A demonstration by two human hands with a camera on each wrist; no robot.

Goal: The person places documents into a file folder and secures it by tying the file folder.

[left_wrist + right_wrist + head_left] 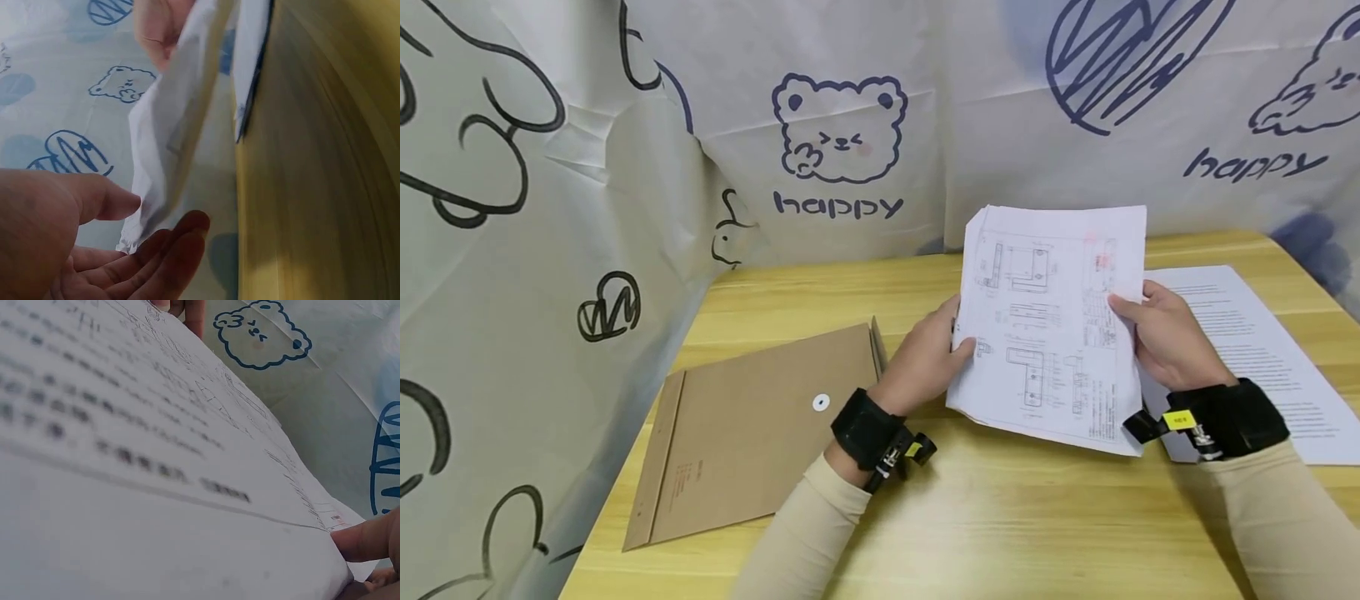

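Note:
A thin stack of technical drawing sheets (1052,333) is held up above the table, tilted toward the head camera. My left hand (925,358) grips its left edge, thumb on the front and fingers behind. On the opposite edge my right hand (1180,337) pinches the sheets, its thumb lying over the printed face. Seen edge-on in the left wrist view, the paper (162,137) sits between thumb and fingers and bends slightly. Printed lines and blurred text cover the paper (156,506) in the right wrist view. Most fingers of both hands are hidden behind the sheets in the head view.
A brown document folder (760,433) with a white round fastener lies on the wooden table (1000,517) at left. Printed text pages (1262,358) lie at right, partly under the right arm. A cloth backdrop (850,233) with drawings hangs behind.

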